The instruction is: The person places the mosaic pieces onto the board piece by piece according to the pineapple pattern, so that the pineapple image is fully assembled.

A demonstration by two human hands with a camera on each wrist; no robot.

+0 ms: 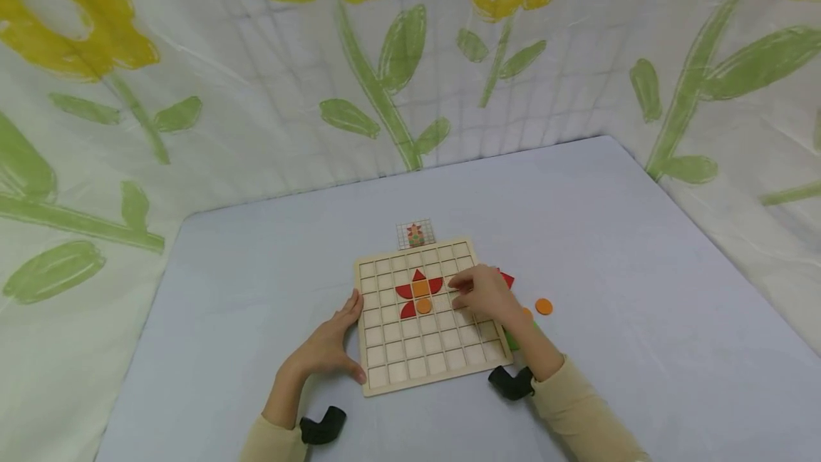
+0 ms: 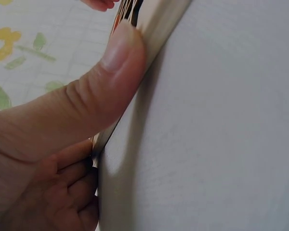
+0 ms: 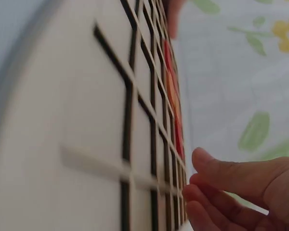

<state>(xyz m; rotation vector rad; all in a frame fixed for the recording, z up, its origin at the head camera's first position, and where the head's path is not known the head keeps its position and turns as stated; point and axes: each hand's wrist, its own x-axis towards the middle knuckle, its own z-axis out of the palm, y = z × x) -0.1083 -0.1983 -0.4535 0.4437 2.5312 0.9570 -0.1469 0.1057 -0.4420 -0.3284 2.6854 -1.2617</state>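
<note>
A square wooden grid board [image 1: 410, 380] lies on the table. Near its middle sit a red triangle [image 1: 419, 275], an orange square [image 1: 420, 289], an orange disc [image 1: 424, 306] and 3 curved red pieces, one of them a right-hand petal [image 1: 436, 284]. My left hand [image 1: 326, 344] rests along the board's left edge, thumb at the near corner and fingers spread farther up. The left wrist view has that thumb [image 2: 123, 53] against the rim. Over the board's right part hovers my right hand [image 1: 486, 294], fingers bent loosely, with no piece showing between thumb and fingertips.
A small pattern card [image 1: 415, 234] lies beyond the board's far edge. Right of the board are a loose orange disc [image 1: 544, 306], red pieces [image 1: 507, 279] and a green piece [image 1: 512, 340], partly hidden by the right hand and forearm. A flower-printed curtain [image 1: 269, 91] hangs behind the table.
</note>
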